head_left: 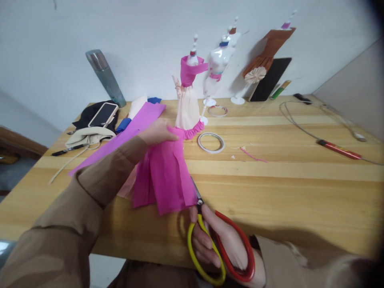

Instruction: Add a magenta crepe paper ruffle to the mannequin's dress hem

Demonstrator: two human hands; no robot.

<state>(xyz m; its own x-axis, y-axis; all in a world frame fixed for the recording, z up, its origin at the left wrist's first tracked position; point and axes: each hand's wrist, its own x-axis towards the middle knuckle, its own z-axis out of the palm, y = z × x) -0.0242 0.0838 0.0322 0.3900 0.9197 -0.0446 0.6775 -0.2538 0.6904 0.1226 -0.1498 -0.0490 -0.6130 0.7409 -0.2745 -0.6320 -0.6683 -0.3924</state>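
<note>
My left hand [159, 131] pinches the top of a magenta piece of crepe paper [165, 176], which hangs in folds over the table. In my right hand [210, 236] is a pair of scissors [200, 202] with one yellow and one red handle. Their blades are at the lower right edge of the magenta paper, partly hidden by it. Just beyond my left hand stands a small mannequin [187, 100] in a magenta top and a pale pink skirt with a ruffled magenta hem. A lighter purple sheet [120, 136] lies under my left forearm.
A roll of tape [211, 143] lies right of the dressed mannequin. Other mannequins [220, 60] stand along the wall, near a black tablet [270, 80]. At left are a spray can [106, 78] and a phone [103, 115]. A red-handled tool with a cord [339, 149] lies at right.
</note>
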